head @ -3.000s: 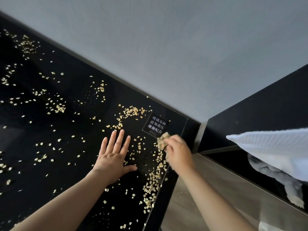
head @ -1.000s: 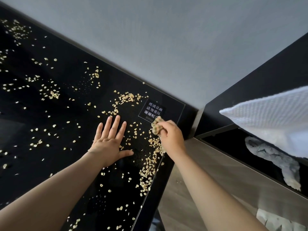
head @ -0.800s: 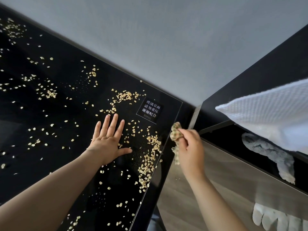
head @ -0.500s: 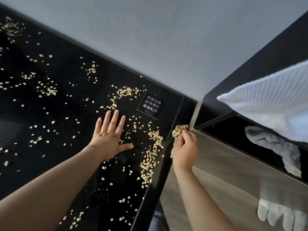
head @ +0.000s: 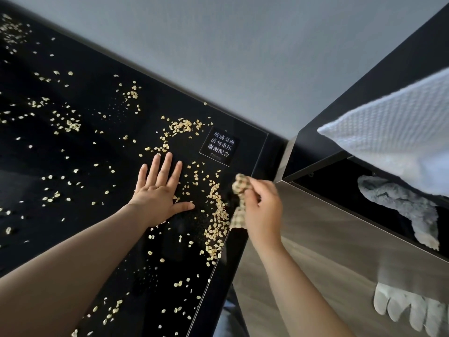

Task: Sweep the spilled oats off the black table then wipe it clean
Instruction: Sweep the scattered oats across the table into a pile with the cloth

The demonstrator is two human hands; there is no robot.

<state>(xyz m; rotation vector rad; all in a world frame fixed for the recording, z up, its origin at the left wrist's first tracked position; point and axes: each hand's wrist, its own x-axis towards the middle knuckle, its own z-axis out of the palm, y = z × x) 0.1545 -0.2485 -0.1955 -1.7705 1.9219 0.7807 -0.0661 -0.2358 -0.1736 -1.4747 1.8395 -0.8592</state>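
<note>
Your right hand (head: 262,210) pinches a checked cloth (head: 239,200) at the black table (head: 73,154)'s right edge; your left hand (head: 159,193) rests flat, fingers spread. Oats (head: 216,224) ridge beside the cloth, many lie scattered left; sweeping barely begun, wiping remains.

Bare left hand (head: 159,194) and right hand (head: 263,210), bare forearms (head: 73,276).

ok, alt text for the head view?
A person's right hand grips a checked cloth at the edge of a black table strewn with oats, while the left hand rests flat on it. A white towel shows at upper right.
</note>
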